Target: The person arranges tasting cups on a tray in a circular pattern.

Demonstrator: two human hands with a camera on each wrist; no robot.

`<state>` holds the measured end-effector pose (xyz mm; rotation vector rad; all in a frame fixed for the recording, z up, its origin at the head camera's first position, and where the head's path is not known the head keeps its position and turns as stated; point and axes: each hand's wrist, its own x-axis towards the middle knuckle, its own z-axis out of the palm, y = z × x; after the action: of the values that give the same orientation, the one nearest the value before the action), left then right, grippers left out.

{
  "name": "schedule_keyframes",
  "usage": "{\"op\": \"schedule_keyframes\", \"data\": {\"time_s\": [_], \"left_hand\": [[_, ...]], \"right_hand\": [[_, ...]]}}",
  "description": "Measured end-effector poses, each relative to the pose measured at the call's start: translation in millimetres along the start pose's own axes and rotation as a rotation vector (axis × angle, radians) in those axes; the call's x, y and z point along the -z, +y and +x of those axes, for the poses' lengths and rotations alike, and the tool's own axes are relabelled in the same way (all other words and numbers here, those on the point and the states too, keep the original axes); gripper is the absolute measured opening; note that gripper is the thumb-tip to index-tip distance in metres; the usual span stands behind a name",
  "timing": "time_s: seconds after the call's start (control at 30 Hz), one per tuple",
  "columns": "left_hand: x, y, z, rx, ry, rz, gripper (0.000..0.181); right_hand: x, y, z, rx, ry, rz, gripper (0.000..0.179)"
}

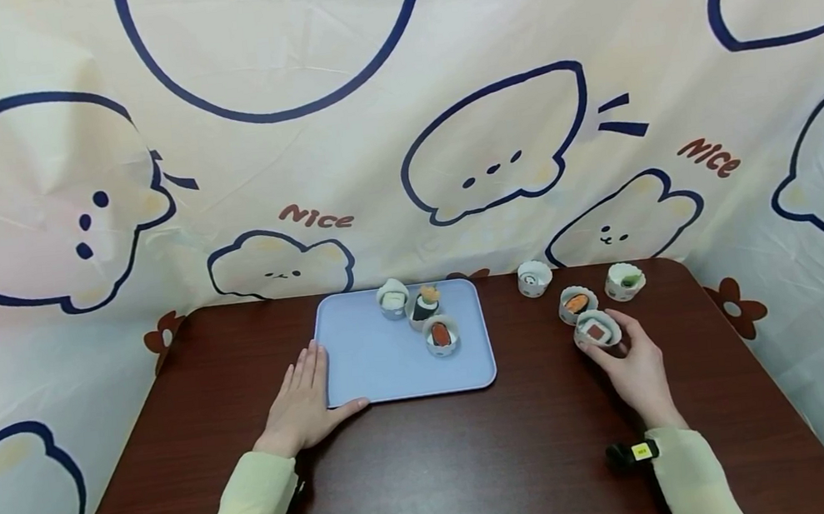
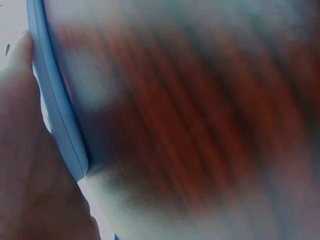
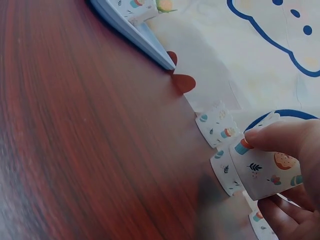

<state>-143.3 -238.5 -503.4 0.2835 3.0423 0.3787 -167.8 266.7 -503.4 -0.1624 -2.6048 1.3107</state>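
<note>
My right hand (image 1: 636,367) pinches a patterned paper baking cup (image 1: 601,329) between thumb and fingers. Inside the cup sits a white piece with a reddish-brown square on top. In the right wrist view this cup (image 3: 265,170) appears tilted above the tabletop. Flat at the near left corner of a light blue tray (image 1: 363,363) lies my left hand (image 1: 298,407), fingers straight and thumb along the front edge. The left wrist view shows that hand (image 2: 35,150) against the tray's rim (image 2: 60,112). Three filled paper cups stand on the tray, one holding a reddish-orange topped piece (image 1: 440,334).
Beyond the held cup are a cup with an orange-topped piece (image 1: 577,304), one with green filling (image 1: 624,281), and another white cup (image 1: 535,279) near the back edge. A cartoon-printed curtain (image 1: 371,152) hangs behind the dark wooden table (image 1: 435,472).
</note>
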Motion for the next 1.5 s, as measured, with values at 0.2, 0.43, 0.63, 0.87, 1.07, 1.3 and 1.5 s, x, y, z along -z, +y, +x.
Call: {"op": "schedule_keyframes", "data": {"time_s": [0.2,0.43,0.63,0.87,1.07,1.3,1.5], "left_hand": [[-0.7,-0.2,0.0,0.002,-0.001,-0.001,0.118],[-1.2,0.8,-0.9,-0.001,0.003,-0.012,0.119],[-3.7,0.3,-1.0,-0.008,0.019,-0.021,0.119],[-3.8,0.3,-1.6,-0.003,0.012,-0.015,0.119],[-8.2,-3.3,0.5,-0.011,0.019,-0.023,0.119],[-14.9,-12.4,5.6,0.001,-0.028,-0.003,0.127],[-15.2,-13.3,7.9,0.005,-0.036,0.000,0.128]], "right_hand": [[-5,-6,-0.8,0.001,-0.016,0.013,0.070],[-16,-10,-3.6,0.057,-0.059,0.015,0.068],[-26,-15,-4.7,0.096,-0.086,0.051,0.068],[-39,-21,-6.6,0.127,-0.132,0.083,0.069],[-49,-28,-9.4,0.151,-0.168,0.116,0.068],[-56,-39,-10.7,0.175,-0.182,0.147,0.069],[-64,-45,-13.9,0.192,-0.201,0.169,0.070]]}}
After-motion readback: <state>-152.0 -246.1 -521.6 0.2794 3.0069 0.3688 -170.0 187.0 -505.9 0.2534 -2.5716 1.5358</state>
